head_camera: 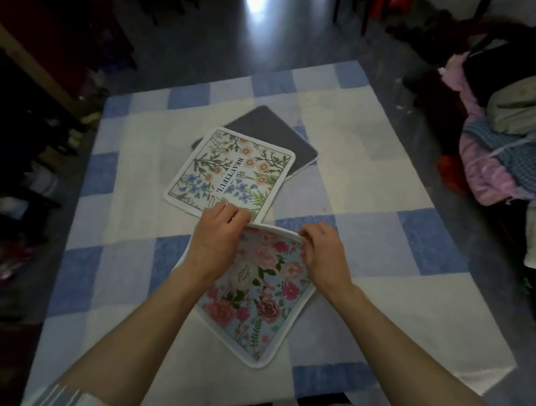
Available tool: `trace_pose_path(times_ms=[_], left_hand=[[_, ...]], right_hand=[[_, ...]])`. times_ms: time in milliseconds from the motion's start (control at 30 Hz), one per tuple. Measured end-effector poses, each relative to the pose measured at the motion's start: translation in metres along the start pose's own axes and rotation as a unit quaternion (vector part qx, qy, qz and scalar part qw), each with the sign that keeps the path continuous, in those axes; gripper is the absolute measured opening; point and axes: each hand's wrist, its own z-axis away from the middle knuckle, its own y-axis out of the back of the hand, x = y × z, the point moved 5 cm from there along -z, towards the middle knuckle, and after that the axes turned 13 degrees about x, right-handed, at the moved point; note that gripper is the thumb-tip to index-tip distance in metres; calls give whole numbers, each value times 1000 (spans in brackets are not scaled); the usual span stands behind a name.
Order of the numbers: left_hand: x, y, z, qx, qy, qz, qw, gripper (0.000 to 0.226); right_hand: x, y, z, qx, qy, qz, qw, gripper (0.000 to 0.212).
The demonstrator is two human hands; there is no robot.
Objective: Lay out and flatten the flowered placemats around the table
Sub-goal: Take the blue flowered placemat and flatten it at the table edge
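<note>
Both hands, left hand [215, 236] and right hand [324, 255], pinch the rose placemat [254, 296] top edge at table [384, 140] 6 o'clock; mid-layout; next, spread and press flat

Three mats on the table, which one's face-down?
The grey mat at the far end, partly under the "BEAUTIFUL" wildflower mat. It shows only a plain grey side; the wildflower mat and the pink rose mat in both hands show prints.
</note>
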Motion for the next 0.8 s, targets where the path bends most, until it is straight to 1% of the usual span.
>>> trace_pose_path(times_ms=[200, 300, 467, 633, 800], left_hand=[[10, 52, 18, 37, 23, -21, 999, 21], [13, 82, 34, 63, 29, -29, 997, 16], [20, 138, 66, 138, 9, -40, 990, 13], [38, 185, 103, 179, -30, -54, 982, 25], [65, 217, 129, 202, -28, -36, 978, 31]], right_hand=[[-30, 16, 4, 23, 38, -41, 998, 12], [-55, 31, 16, 56, 66, -49, 995, 11], [-105, 66, 52, 116, 136, -29, 984, 8], [-138, 106, 90, 160, 182, 1, 970, 6], [-151, 138, 115, 176, 204, -20, 963, 4]])
